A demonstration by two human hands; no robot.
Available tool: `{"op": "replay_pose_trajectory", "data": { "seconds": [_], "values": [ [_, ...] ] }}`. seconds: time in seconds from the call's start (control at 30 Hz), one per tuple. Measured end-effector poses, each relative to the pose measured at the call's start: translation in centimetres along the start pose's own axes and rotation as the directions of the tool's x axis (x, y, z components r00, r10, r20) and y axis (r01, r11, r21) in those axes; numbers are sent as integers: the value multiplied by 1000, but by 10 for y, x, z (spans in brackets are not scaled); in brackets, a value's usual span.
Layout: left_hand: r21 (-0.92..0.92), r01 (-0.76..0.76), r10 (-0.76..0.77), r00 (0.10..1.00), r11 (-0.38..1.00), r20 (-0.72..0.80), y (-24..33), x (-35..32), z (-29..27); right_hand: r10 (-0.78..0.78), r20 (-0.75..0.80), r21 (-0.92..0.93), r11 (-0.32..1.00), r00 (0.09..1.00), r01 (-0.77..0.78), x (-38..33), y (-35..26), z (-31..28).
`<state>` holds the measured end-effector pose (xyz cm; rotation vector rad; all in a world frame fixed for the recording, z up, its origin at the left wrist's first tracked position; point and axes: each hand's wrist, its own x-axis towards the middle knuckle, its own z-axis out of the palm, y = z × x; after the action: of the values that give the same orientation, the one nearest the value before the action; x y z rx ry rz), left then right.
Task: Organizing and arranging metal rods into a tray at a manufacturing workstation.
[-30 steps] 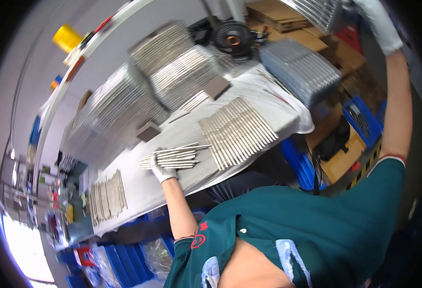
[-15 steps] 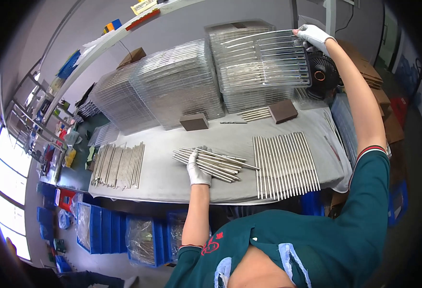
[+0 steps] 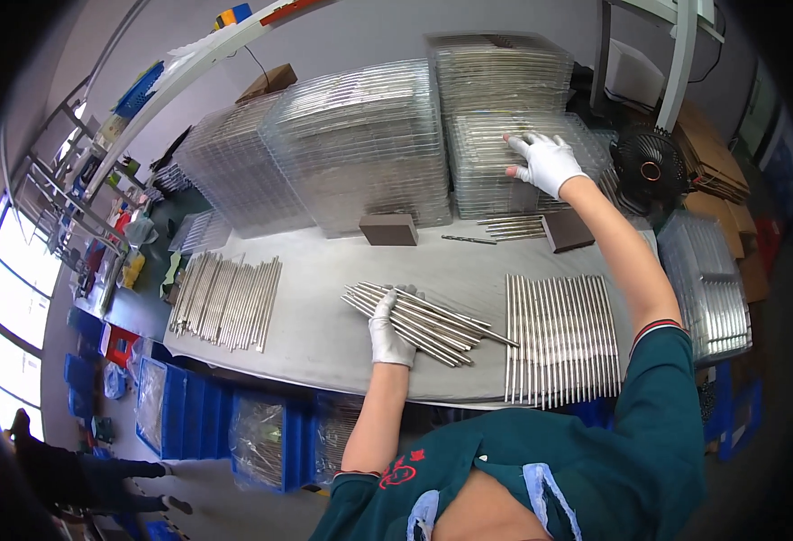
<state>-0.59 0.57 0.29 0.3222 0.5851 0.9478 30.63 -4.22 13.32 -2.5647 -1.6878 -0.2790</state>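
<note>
My left hand (image 3: 391,341), in a white glove, is wrapped round a bundle of metal rods (image 3: 446,335) above the grey-covered table. The rods fan out and slant down to the right, one tip reaching a neat row of rods (image 3: 560,338). My right hand (image 3: 545,164), gloved too with some bare fingertips, is spread with nothing held. It hovers over or touches a stack of clear plastic trays (image 3: 482,167) filled with rods; which, I cannot tell. Another row of rods (image 3: 225,302) lies at the table's left.
More tall tray stacks (image 3: 356,149) line the back of the table. Two brown blocks (image 3: 389,230) and a drill bit (image 3: 469,240) lie before them. A black fan (image 3: 651,167) stands back right, with clear trays (image 3: 716,298) below. Blue bins (image 3: 194,419) sit under the front edge; a person (image 3: 99,482) is lower left.
My right hand has let go of the clear tray it held up and come down over the tray stack with fingers spread. My left hand still holds the rods. The view has shifted.
</note>
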Motion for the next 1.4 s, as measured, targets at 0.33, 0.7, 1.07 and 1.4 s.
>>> {"op": "replay_pose_trajectory", "data": {
  "seconds": [0.33, 0.7, 1.07, 1.4],
  "values": [
    [12, 4, -4, 1000, 1000, 1, 3, -5, 9, -183, -349, 220, 937, 919, 270, -25, -44, -1],
    [-47, -17, 23, 993, 999, 116, -2, 3, -1, -438, 331, 698, 709, 836, 95, -93, -165, 71],
    [-39, -5, 6, 999, 999, 41, -1, 7, -4, -259, 178, 473, 868, 949, 149, -77, -162, 38],
    [-41, -55, 55, 998, 998, -14, -1, 2, 4, -51, -151, 982, -127, 987, 143, -78, -137, 72]
  ]
}}
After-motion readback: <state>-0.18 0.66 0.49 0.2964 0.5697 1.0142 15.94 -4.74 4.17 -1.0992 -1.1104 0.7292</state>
